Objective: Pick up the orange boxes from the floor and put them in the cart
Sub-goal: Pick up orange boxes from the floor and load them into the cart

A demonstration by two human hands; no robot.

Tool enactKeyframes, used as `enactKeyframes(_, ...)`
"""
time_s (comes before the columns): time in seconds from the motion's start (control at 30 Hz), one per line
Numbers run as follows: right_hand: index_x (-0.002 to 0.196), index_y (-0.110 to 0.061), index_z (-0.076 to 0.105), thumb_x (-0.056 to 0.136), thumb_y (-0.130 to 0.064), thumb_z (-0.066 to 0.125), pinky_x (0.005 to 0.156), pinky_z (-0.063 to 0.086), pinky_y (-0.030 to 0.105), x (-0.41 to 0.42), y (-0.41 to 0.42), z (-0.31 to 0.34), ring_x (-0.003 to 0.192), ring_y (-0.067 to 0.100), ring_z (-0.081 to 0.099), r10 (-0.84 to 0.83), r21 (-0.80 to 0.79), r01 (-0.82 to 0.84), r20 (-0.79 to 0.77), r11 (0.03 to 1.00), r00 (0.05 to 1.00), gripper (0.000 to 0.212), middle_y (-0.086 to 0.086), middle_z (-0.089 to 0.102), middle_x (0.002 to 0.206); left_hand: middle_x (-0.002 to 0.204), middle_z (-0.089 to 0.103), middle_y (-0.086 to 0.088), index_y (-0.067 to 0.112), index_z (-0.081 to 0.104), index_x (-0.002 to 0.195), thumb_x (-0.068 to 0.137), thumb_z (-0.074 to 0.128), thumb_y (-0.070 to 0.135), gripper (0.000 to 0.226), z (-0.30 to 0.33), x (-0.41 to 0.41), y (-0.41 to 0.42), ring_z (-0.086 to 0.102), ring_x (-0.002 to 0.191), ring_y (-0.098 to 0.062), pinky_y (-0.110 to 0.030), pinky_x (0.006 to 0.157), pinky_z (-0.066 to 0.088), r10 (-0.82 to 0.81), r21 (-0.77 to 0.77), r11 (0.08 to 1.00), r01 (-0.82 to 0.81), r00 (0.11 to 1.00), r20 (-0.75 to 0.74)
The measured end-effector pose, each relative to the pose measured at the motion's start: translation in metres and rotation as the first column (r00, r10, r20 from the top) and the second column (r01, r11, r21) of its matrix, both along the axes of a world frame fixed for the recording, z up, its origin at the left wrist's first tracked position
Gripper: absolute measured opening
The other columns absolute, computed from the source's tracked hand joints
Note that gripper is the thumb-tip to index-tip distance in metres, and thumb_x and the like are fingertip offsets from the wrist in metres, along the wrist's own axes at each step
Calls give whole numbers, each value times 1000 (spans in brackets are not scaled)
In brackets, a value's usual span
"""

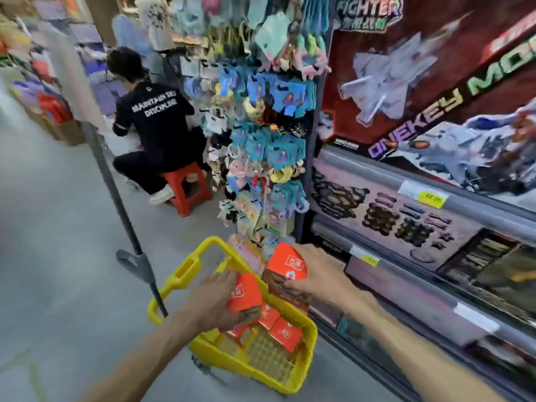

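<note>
My left hand (216, 300) has its grip wrapped round one orange box (244, 292), fingers over the far top edge and palm against its left side, holding it over the open yellow cart (301, 358). My right hand (314, 274) holds a second orange box (287, 265) in a firm grip, thumb on its near lower edge and fingers curled round the far side; this box sits above the cart's right rim, a little higher than the other. The two boxes are close together but I cannot tell whether they touch.

Down in the cart lie more orange boxes (285, 333), tipped at angles on the mesh bottom. The cart's dark pull handle (121, 195) slants up to the left of my arms. The cart stands on the grey floor (58, 256), just beside a shelf (420, 227) of large toy cartons on my right. Ahead hangs a rack of small packaged goods (261, 126), and beyond it a person in dark clothes (156, 126) sits on a red stool (188, 187), turned away from me.
</note>
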State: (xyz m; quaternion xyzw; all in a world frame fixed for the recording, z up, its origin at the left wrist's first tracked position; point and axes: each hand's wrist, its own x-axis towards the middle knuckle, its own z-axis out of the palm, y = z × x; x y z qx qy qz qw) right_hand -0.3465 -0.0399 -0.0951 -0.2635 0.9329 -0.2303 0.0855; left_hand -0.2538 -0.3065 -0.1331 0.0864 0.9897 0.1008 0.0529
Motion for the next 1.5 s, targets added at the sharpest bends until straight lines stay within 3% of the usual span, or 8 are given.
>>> enactKeyframes(0.1, 148, -31, 30, 67, -63, 67, 100, 42, 45, -4, 7, -35, 124, 28, 44, -105, 41, 104, 49, 994, 993, 95, 5, 50, 135, 136, 51, -7, 15, 39, 142, 60, 30, 101, 119, -35, -36, 1, 52, 122, -31, -43, 102, 42, -96, -6, 995, 97, 992, 79)
enactKeyframes(0.27, 151, -28, 28, 69, -61, 68, 109, 35, 40, 11, 15, -90, 130, 23, 39, -273, 64, 267, 130, 962, 953, 97, -2, 43, 144, 122, 58, -6, 17, 48, 128, 64, 65, 78, 90, -96, -70, 1, 58, 110, -30, -43, 89, 49, -257, -37, 962, 269, 947, 194)
enactKeyframes(0.43, 150, -35, 19, 70, -62, 68, 109, 35, 43, 40, 13, -148, 133, 24, 38, -425, 129, 406, 215, 905, 879, 97, -6, 39, 145, 106, 66, 0, 19, 46, 114, 21, 86, 56, 108, -160, -79, 6, 70, 94, -23, -36, 72, 59, -317, -79, 929, 363, 885, 340)
enactKeyframes(0.67, 153, -37, 14, 80, -62, 64, 109, 35, 33, 82, -18, -233, 130, 15, 33, -568, 101, 563, 258, 820, 781, 93, -13, 34, 149, 135, 51, -2, 17, 41, 136, 55, 79, 37, 92, -264, -86, -8, 54, 125, -27, -41, 104, 44, -407, -101, 867, 488, 811, 420)
enactKeyframes(0.77, 154, -38, 15, 78, -72, 57, 108, 37, 33, 96, -29, -271, 130, 11, 32, -601, 94, 603, 295, 792, 743, 93, -17, 32, 149, 123, 58, -3, 17, 49, 127, 39, 82, 45, 99, -303, -89, -13, 61, 113, -27, -42, 96, 50, -464, -105, 832, 545, 786, 408)
enactKeyframes(0.83, 154, -38, 15, 78, -73, 58, 109, 36, 34, 102, -35, -289, 131, 11, 31, -608, 100, 611, 316, 785, 729, 95, -17, 32, 150, 112, 62, -2, 15, 54, 118, 30, 84, 49, 99, -324, -86, -9, 64, 104, -26, -42, 90, 54, -527, -113, 793, 599, 767, 367)
enactKeyframes(1.0, 154, -37, 17, 79, -68, 64, 106, 39, 36, 110, -38, -321, 128, 13, 34, -601, 110, 598, 296, 794, 743, 94, -15, 35, 149, 139, 41, -6, 12, 32, 142, 71, 72, 46, 89, -349, -86, 8, 38, 129, -29, -44, 112, 30, -560, -120, 767, 630, 749, 354)
enactKeyframes(1.5, 155, -32, 21, 79, -54, 71, 114, 29, 35, 89, -41, -346, 133, 14, 29, -475, 135, 456, 199, 880, 857, 94, -10, 35, 150, 133, 46, -4, 16, 34, 138, 62, 86, 32, 93, -416, -103, -29, 46, 127, -26, -44, 109, 38, -460, -132, 830, 542, 800, 386)
